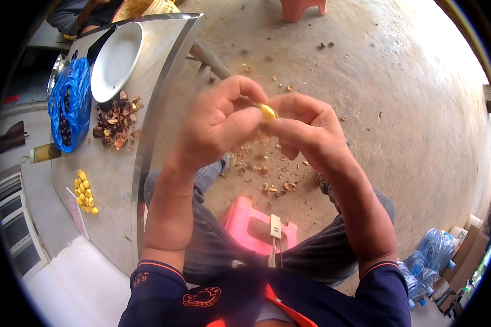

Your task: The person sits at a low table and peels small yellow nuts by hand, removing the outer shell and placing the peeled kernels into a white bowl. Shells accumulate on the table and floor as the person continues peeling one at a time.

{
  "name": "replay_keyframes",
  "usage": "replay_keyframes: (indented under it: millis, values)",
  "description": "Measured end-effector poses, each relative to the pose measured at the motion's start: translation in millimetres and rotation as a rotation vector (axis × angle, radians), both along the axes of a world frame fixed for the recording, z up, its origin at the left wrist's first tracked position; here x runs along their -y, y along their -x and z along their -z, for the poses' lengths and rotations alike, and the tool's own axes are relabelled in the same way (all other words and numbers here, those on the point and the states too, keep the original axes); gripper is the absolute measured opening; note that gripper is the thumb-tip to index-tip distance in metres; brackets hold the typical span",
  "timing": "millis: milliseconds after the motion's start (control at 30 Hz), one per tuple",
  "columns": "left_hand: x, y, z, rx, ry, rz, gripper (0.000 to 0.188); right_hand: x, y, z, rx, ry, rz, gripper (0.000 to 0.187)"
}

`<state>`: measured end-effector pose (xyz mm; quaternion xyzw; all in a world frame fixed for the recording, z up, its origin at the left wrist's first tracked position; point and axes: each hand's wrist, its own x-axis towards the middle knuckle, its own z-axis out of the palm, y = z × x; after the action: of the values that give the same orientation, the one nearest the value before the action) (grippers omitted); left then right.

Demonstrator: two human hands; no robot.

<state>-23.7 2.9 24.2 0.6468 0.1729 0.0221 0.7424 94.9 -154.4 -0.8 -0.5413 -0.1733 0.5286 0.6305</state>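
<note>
A yellow peeled chestnut (267,113) is pinched between both my hands, above the floor and past the table's edge. My left hand (218,125) grips it with thumb and forefinger, slightly blurred. From the other side, the thumb and fingers of my right hand (309,129) close on it too. On the table to my left lies a heap of brown chestnut shells (114,121). A blue plastic bag (77,92) beside it holds dark unpeeled chestnuts. Nearer me, several yellow peeled chestnuts (84,192) sit in a small cluster.
A white oval dish (117,60) stands on the table (106,163), near a capped bottle (45,153). Shell scraps litter the concrete floor (393,109). A pink stool (245,226) is between my legs; a red stool (303,8) stands farther off. Plastic bottles (428,259) are at lower right.
</note>
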Motion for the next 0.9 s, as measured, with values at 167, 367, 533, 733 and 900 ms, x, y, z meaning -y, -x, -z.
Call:
replay_keyframes:
  millis: [167,367,533,733,900]
  values:
    - [2,-3,1,-0.019,0.098,-0.046,0.015,4,-3,2,-0.034,-0.062,0.013,0.03]
    - [6,-4,3,-0.048,0.163,-0.093,0.017,6,-5,8,-0.069,-0.079,0.042,0.026]
    - [5,-5,10,-0.064,0.367,-0.09,0.022,4,-4,12,0.115,-0.015,0.092,0.023]
    - [-4,-6,16,-0.102,0.572,-0.101,0.021,-1,-3,20,0.858,-0.024,0.185,0.024]
    - [-1,-6,14,-0.093,0.438,-0.095,0.021,4,-10,0,0.124,0.087,0.034,0.026]
